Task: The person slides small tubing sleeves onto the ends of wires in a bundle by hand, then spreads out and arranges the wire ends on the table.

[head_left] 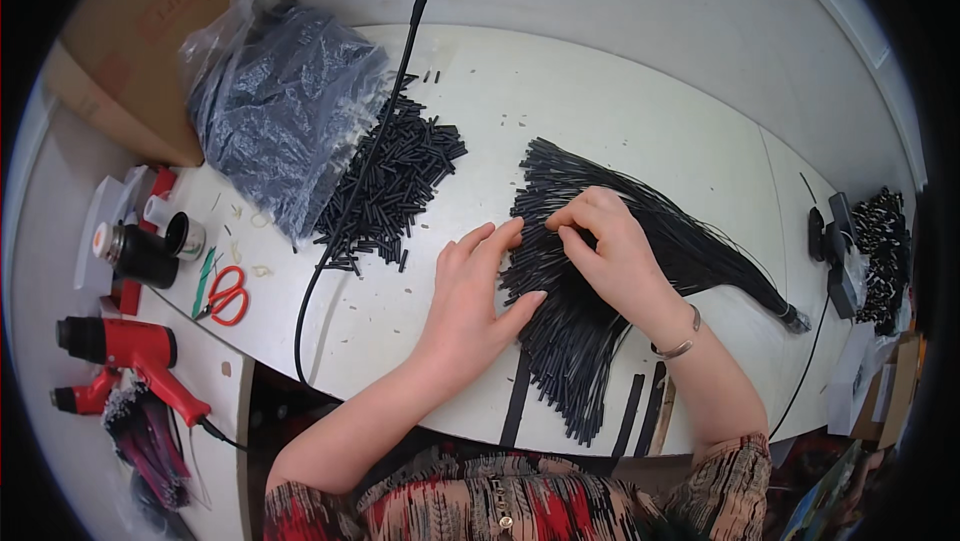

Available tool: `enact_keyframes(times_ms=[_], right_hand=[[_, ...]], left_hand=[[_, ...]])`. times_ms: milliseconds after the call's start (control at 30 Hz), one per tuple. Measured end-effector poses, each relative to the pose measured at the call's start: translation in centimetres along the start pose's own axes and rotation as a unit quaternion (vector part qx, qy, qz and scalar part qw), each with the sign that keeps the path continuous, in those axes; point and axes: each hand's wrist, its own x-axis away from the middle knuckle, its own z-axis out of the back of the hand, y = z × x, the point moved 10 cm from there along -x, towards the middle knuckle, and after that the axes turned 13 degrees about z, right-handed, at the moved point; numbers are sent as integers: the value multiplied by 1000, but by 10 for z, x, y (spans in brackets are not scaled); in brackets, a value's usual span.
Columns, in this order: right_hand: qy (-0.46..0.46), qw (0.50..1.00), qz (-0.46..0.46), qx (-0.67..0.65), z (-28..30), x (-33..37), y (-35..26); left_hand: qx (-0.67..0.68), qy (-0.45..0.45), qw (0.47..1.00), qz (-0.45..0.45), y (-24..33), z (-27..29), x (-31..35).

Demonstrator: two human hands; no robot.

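Both hands are down on the fanned bundle of thin black sleeved wires (590,271), which lies on the white round surface (600,91) right of centre. The bundle's long axis runs on a slant: its gathered, bound end sits off to the right at the black ferrule, and the loose ends splay out toward the left and the near edge, some reaching past the rim of the surface.

The right hand (615,251) is on top of the fan, near its far-left edge, thumb and forefinger pinched together on what looks like a single strand or two; the pinch is too small to tell exactly how many. The left hand (475,291) lies flat just beside it, fingers (500,241) spread and pressing on the left edge of the fan, not closed around anything. So the strand ends lie directly under and between the two hands, with the right hand the nearer to the strand being picked.

Well to the left lies a loose heap of short black tube pieces (395,186), apart from both hands, with the left hand the closer. Behind it, a clear plastic bag of dark tubing (275,106). A black cable (350,201) crosses that heap. At the far left edge, orange-handled scissors (225,293) and a red heat gun (130,351).
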Motion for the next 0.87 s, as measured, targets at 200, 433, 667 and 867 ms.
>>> enact_keyframes(times_ms=[200, 433, 667, 867], right_hand=[[27, 999, 17, 30, 1, 2, -1], [31, 997, 50, 49, 0, 1, -6], [24, 998, 44, 46, -1, 1, -6], [20, 998, 40, 41, -3, 2, -4]], left_hand=[[-8, 3, 1000, -6, 0, -1, -1], [-1, 0, 1000, -8, 0, 0, -1], [1, -5, 1000, -3, -1, -2, -1], [2, -9, 1000, 4, -2, -3, -2]])
